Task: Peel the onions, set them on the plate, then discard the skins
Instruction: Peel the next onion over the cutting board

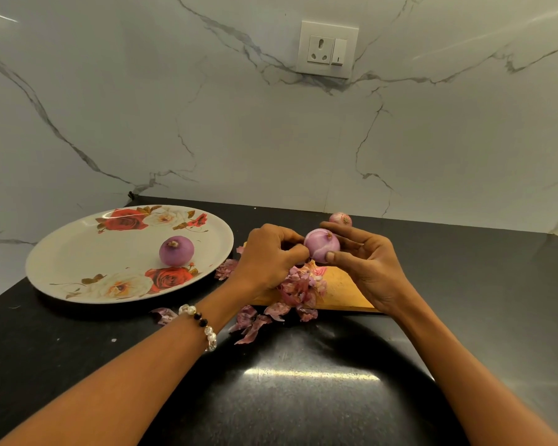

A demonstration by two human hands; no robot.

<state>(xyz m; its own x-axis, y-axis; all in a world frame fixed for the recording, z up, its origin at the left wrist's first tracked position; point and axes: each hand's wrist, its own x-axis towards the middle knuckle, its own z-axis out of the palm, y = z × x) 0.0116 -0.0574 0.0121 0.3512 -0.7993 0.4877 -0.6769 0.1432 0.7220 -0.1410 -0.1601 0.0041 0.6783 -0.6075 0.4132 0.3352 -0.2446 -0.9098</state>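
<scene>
My right hand (366, 262) holds a pale purple onion (321, 247) above the wooden chopping board (339, 289), thumb on its front. At the onion's left side my left hand (268, 255) pinches the skin with its fingertips. A peeled, darker purple onion (176, 251) rests on the flowered white plate (78, 259) to the left. Behind my right fingers a third onion (341, 218) lies on the counter, partly hidden. Loose purple skins (298, 288) are heaped on the board, and more skins (253, 323) are scattered on the counter in front of it.
The black counter (303, 381) meets a marble wall at the back, with a wall socket (327, 48) above. Small skin scraps (165, 313) lie near my left wrist, which wears a bead bracelet.
</scene>
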